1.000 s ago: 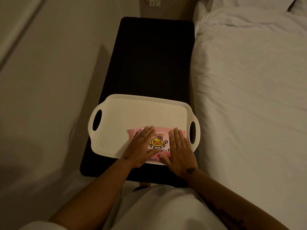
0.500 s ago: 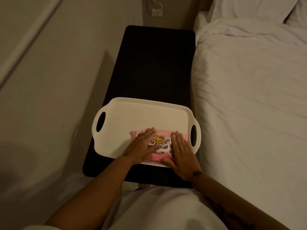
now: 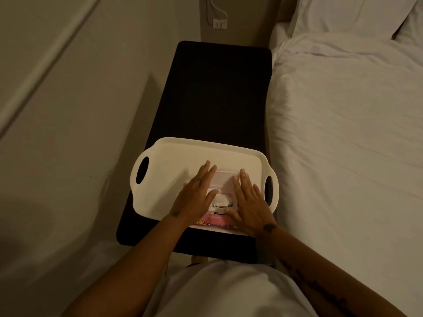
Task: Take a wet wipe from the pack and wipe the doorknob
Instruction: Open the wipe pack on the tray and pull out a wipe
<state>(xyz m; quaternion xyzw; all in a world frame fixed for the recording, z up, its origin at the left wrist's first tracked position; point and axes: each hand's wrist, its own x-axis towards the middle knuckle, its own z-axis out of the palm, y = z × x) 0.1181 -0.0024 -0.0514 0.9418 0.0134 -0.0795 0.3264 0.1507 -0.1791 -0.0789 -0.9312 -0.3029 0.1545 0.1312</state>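
Your colours: pink, cream, black, white.
You see a pink pack (image 3: 216,221) with small printed figures, a cream tray (image 3: 169,156), a plain black bench (image 3: 219,92), and white bedding (image 3: 343,133).

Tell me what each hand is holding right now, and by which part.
Neither grips anything. The left hand and right hand lie flat, fingers spread, on the two ends of the wipe pack, its lid flipped open between them.

- A bedroom, dimly lit (perhaps a hotel room).
- A bed (image 3: 343,145) with white sheets fills the right, a pillow (image 3: 338,14) at its far end.
- A dark bench (image 3: 217,92) stands beside it.
- A wall socket (image 3: 219,24) sits at the far wall.
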